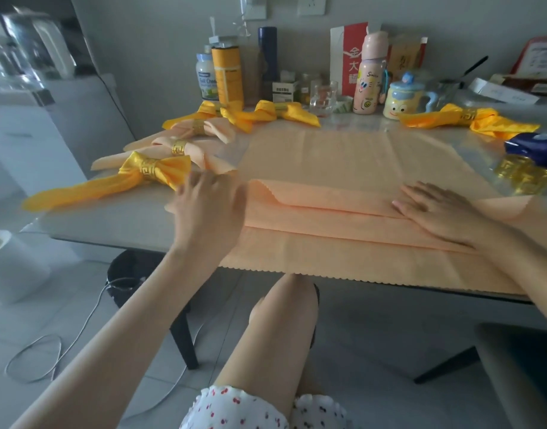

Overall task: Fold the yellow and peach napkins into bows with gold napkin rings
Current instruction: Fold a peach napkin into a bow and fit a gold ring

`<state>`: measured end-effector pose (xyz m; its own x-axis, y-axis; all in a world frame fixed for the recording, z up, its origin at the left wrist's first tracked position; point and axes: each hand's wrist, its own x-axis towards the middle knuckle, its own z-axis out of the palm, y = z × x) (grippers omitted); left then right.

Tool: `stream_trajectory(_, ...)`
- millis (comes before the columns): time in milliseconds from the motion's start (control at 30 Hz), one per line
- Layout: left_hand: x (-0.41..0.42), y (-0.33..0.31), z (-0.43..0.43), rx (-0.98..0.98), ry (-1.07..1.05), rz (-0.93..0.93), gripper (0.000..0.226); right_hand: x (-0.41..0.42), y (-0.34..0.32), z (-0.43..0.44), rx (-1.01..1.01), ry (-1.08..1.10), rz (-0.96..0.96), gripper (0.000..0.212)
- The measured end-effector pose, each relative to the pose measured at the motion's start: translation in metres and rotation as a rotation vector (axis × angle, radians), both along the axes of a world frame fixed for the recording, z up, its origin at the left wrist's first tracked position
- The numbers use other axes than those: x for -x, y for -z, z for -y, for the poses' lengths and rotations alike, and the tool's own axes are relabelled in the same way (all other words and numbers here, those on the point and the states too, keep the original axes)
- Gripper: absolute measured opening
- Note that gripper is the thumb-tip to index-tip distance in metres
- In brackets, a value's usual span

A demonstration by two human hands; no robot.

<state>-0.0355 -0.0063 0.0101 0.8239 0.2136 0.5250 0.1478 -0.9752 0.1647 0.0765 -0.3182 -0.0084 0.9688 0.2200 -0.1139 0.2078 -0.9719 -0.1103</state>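
Peach napkin [328, 162] lay spread on the table [111, 218], and its near part was folded into 1 long band. The right hand [436, 212] rested flat on the band's right end with straight fingers, probably to keep the crease from opening. The left hand [208, 205], blurred, was at the left end with fingers loosely spread, gripping nothing visible. Finished bows [151, 171] sat far left and spare gold rings [526, 178] at the right, outside the folding space.

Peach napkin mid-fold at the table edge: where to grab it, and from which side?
Probably pinch the peach napkin at its folded band's left end, coming from the left: that scalloped corner looks lifted off the layer below, leaving room for fingers. The right hand presses the other end flat.
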Motion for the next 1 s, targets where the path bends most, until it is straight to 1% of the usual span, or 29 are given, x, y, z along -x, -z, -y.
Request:
stream_trajectory(67, -0.023, -0.008, 0.037, 0.062, 0.277, -0.019, 0.039, 0.003, -0.002, 0.0, 0.015, 0.005, -0.009, 0.063)
stream_trajectory(133, -0.05, -0.012, 0.072, 0.093, 0.475, -0.136, 0.035, 0.002, -0.002, -0.001, 0.012, 0.011, -0.002, 0.063)
stream_trajectory(167, -0.066, -0.011, 0.087, 0.058, 0.539, -0.213, 0.036, 0.001, -0.001, 0.0, 0.006, 0.01, 0.002, 0.063)
stream_trajectory(233, -0.091, -0.004, 0.096, -0.051, 0.584, -0.448, 0.042, -0.002, 0.004, -0.002, -0.004, -0.007, 0.021, 0.065)
stream_trajectory(267, -0.101, 0.002, 0.095, -0.075, 0.584, -0.575, 0.045, -0.004, 0.007, -0.001, 0.003, -0.004, 0.036, 0.066)
stream_trajectory(300, -0.108, 0.007, 0.096, -0.081, 0.578, -0.674, 0.048, -0.006, 0.008, 0.003, 0.009, 0.001, 0.041, 0.066)
stream_trajectory(333, -0.111, 0.015, 0.092, -0.078, 0.567, -0.721, 0.049, -0.008, 0.01, 0.004, 0.0, -0.007, 0.036, 0.064)
stream_trajectory(400, -0.112, 0.023, 0.089, -0.068, 0.571, -0.697, 0.051, -0.007, 0.01, 0.008, -0.053, -0.027, 0.033, 0.057)
stream_trajectory(467, -0.116, 0.025, 0.085, -0.011, 0.599, -0.663, 0.051, -0.007, 0.007, 0.011, -0.204, -0.04, 0.043, 0.054)
stream_trajectory(533, -0.124, 0.017, 0.079, 0.073, 0.612, -0.672, 0.051, -0.006, 0.001, 0.014, -0.381, -0.032, 0.018, 0.054)
stream_trajectory(567, -0.129, 0.012, 0.075, 0.076, 0.609, -0.686, 0.051, -0.006, -0.004, 0.017, -0.418, -0.044, 0.0, 0.054)
stream_trajectory(700, -0.143, -0.01, 0.07, 0.006, 0.591, -0.811, 0.054, -0.011, -0.021, 0.032, -0.338, -0.102, -0.02, 0.048)
stream_trajectory(800, -0.14, -0.018, 0.071, 0.063, 0.614, -0.847, 0.049, -0.01, -0.031, 0.039, -0.301, -0.117, -0.026, 0.038)
stream_trajectory(900, -0.128, -0.02, 0.074, 0.108, 0.653, -0.786, 0.046, -0.002, -0.035, 0.036, -0.239, -0.134, 0.059, 0.019)
stream_trajectory(933, -0.122, -0.02, 0.075, 0.093, 0.663, -0.736, 0.044, 0.002, -0.034, 0.035, -0.226, -0.142, 0.104, 0.017)
stream_trajectory(1000, -0.11, -0.015, 0.077, 0.001, 0.709, -0.568, 0.034, 0.012, -0.031, 0.034, -0.213, -0.172, 0.197, 0.02)
